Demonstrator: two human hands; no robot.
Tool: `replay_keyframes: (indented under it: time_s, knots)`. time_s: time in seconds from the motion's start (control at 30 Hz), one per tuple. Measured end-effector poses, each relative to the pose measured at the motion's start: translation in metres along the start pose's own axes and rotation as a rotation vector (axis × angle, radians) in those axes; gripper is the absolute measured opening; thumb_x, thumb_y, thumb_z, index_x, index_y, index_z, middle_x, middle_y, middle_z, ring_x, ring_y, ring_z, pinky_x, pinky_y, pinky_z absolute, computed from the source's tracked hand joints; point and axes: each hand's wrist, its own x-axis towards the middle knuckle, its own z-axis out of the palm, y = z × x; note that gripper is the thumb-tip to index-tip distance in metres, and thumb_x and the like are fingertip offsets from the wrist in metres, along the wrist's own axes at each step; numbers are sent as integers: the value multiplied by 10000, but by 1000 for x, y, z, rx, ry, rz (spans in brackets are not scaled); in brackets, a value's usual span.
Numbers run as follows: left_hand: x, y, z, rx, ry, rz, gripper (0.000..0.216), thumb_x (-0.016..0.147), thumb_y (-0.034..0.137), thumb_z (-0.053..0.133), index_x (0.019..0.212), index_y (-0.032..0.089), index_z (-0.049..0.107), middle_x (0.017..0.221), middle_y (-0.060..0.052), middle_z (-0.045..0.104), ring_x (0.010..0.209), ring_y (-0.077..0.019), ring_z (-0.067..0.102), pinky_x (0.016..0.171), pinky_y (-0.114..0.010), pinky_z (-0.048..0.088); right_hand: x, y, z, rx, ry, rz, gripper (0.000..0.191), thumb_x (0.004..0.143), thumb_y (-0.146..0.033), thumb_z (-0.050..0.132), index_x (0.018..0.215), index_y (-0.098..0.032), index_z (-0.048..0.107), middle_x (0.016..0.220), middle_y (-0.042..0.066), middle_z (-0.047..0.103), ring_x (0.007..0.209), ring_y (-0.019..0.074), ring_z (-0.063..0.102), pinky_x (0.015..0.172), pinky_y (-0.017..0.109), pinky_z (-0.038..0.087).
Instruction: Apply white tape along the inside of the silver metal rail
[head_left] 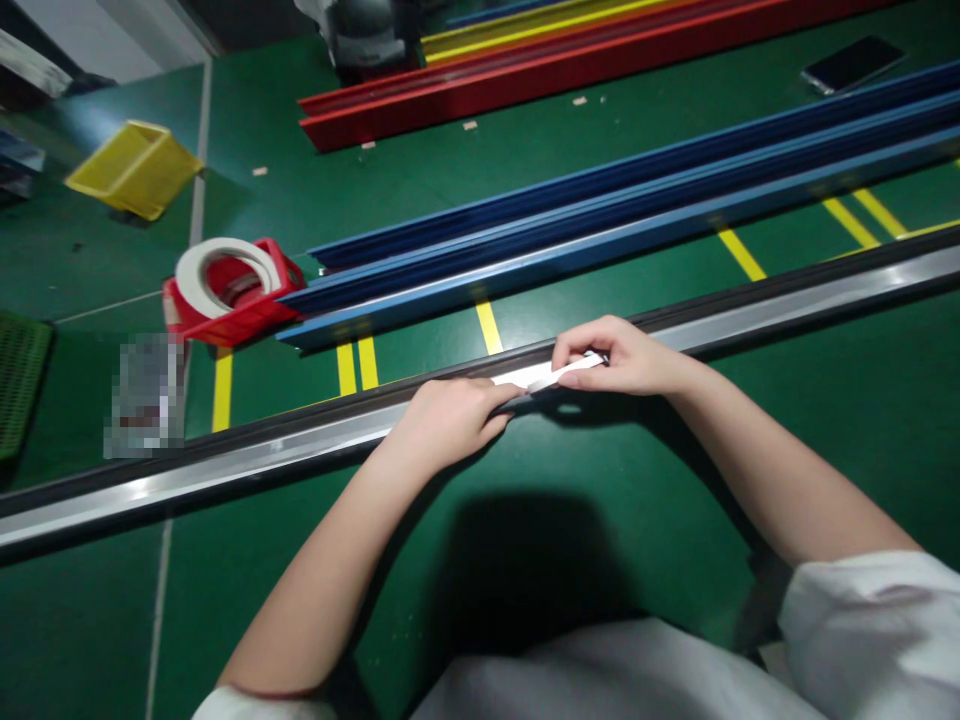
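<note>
A long silver and black metal rail [247, 465] lies across the green floor in front of me. A short white strip of tape [541, 375] runs along its top between my hands. My left hand [450, 418] rests closed on the rail, its fingers pressing the strip's left end. My right hand [619, 357] pinches the strip's right end between thumb and fingers just above the rail.
Blue rails [600, 215] lie behind, red and yellow rails [525, 70] farther back. A red basket [247, 315] holds a white tape roll [225, 270]. A yellow basket [135, 168] sits far left, a green crate [19, 380] at the left edge, a phone [851, 65] top right.
</note>
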Motion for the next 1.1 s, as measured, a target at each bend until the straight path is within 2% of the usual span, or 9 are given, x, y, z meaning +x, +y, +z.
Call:
replay_keyframes:
  time_s: [0.53, 0.73, 0.9, 1.1]
  knots:
    - [5, 3, 1, 72, 13, 46, 298, 931, 365, 402, 1194, 309, 531, 1069, -20, 691, 961, -240, 659, 707, -309, 486, -1, -1, 0, 26, -21, -35, 231, 787, -327, 665, 812, -99, 645, 632, -13, 538, 574, 73, 451, 537, 178, 319]
    - [5, 2, 2, 64, -4, 35, 303, 942, 394, 391, 1187, 300, 543, 1072, -23, 691, 965, -226, 655, 720, -287, 477, -1, 0, -1, 54, -41, -72, 215, 805, -307, 641, 852, -98, 645, 674, -4, 567, 593, 74, 474, 553, 174, 335]
    - [2, 1, 4, 43, 9, 25, 361, 965, 462, 351, 1285, 357, 480, 1127, 1, 680, 997, -220, 651, 731, -284, 474, -2, 3, -1, 41, -3, -75, 208, 796, -306, 665, 856, -109, 643, 728, 8, 605, 654, 93, 521, 609, 183, 371]
    - [-4, 2, 6, 68, 31, -22, 406, 960, 507, 343, 1325, 363, 448, 1077, -4, 692, 981, -218, 657, 699, -266, 455, -4, 2, 3, 49, 32, 0, 203, 795, -318, 674, 835, -123, 636, 708, -2, 586, 630, 89, 498, 574, 193, 352]
